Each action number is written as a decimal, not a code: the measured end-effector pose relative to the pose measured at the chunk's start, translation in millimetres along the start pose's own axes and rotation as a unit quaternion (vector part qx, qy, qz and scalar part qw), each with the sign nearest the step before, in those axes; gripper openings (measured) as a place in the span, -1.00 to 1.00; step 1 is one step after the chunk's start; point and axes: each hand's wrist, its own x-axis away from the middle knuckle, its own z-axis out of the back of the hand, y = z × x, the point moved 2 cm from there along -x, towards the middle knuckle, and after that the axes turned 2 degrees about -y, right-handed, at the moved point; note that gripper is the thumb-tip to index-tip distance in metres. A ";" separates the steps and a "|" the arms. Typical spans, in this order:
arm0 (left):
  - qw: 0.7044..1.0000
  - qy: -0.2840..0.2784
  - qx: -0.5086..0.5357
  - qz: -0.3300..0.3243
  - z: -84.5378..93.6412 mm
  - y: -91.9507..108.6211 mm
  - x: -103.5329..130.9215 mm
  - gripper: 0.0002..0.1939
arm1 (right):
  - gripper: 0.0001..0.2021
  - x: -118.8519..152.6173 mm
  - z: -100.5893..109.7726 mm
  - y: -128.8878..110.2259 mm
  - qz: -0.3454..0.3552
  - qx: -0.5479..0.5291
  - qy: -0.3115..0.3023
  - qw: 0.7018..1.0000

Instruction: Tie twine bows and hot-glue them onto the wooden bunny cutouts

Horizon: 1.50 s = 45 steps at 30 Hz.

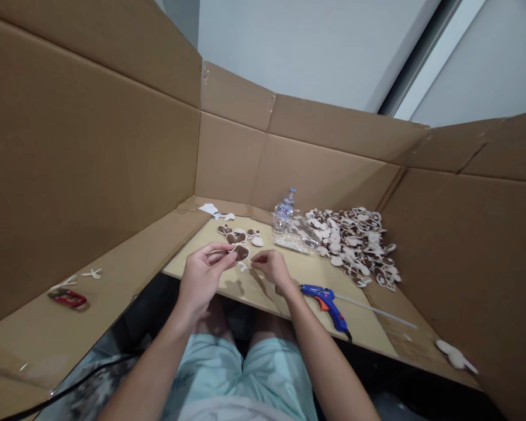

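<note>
Between thumb and fingers, my left hand (206,272) grips a brown, white-edged felt piece (241,252) made of rounded lobes. Just to its right, my right hand (272,266) has its fingertips pinched together by the piece's lower edge, where a small white strip (244,267) hangs. Whether the right fingertips hold that strip or something else tiny is too small to tell. Several similar brown and white pieces (256,240) lie on the board just behind my hands. A blue glue gun (326,300) with an orange trigger rests right of my right forearm.
A large heap of brown and white felt pieces (355,242) covers the back right, beside a clear plastic bag (294,237) and a water bottle (287,204). A red-handled cutter (70,297) lies at left. Cardboard walls (333,158) surround the board (355,324). A glue stick (377,310) points right.
</note>
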 end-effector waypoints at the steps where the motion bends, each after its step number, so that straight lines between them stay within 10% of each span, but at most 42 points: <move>1: 1.000 0.000 0.001 0.001 -0.7 1.3 0.8 -0.75 | -0.86 5.6 4.1 -3.4 0.012 -0.027 0.019 0.999; 11: 1.000 -0.008 -0.005 -0.026 -15.3 22.1 22.8 -0.85 | -0.97 101.6 30.2 -67.3 0.172 -0.210 0.191 0.943; 18: 0.996 -0.012 -0.067 -0.054 -20.3 26.1 31.4 -0.88 | -0.77 124.0 31.7 -94.4 0.346 -0.042 0.217 0.912; 45: 0.995 -0.043 -0.076 -0.043 -25.9 23.6 34.3 -0.92 | -0.86 122.0 31.8 -95.1 0.282 -0.015 0.289 0.915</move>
